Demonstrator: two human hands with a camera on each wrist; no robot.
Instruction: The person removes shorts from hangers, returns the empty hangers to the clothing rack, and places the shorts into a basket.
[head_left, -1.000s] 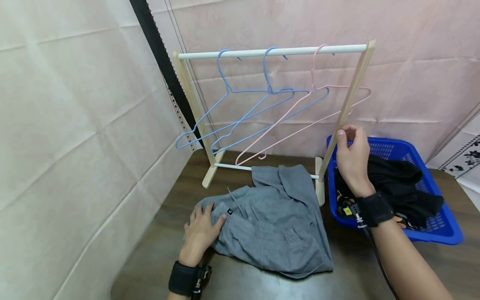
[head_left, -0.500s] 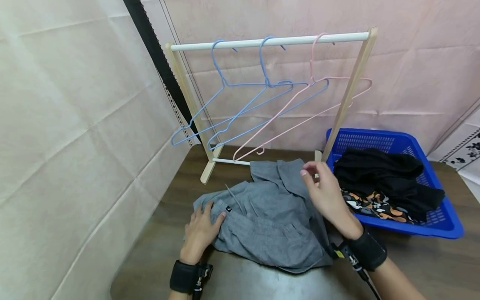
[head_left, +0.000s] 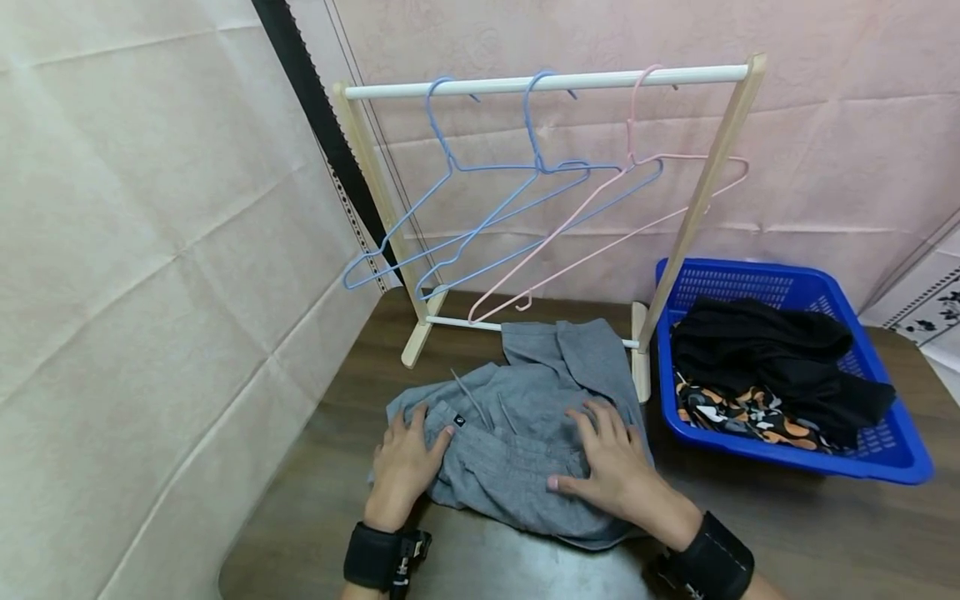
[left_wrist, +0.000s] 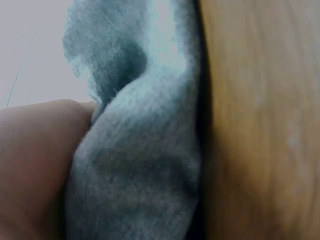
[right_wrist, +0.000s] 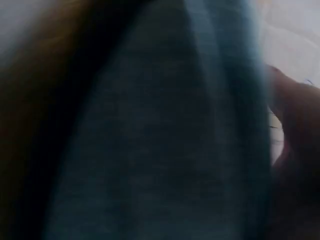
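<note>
Grey drawstring shorts (head_left: 517,467) lie bunched on the wooden table in the head view, with a small black tag near their left end. My left hand (head_left: 405,462) rests on that left end, fingers spread and thumb beside the tag. Over the right part of the cloth lies my right hand (head_left: 618,467), its fingers spread and thumb pointing left. In the left wrist view, grey fabric (left_wrist: 140,150) fills the middle beside part of the hand. The right wrist view is dark and blurred, with the cloth (right_wrist: 160,130) close to the camera.
Behind the shorts stands a rack (head_left: 487,86) with two blue hangers (head_left: 491,167) and a pink hanger (head_left: 585,208). To the right, a blue basket (head_left: 911,454) holds black clothing (head_left: 765,342) and a patterned cloth (head_left: 750,417). A draped wall (head_left: 165,292) borders the left side.
My right hand has come from the rack's right post, down and left onto the grey shorts, its fingers spreading. The left hand has stayed on the cloth.
</note>
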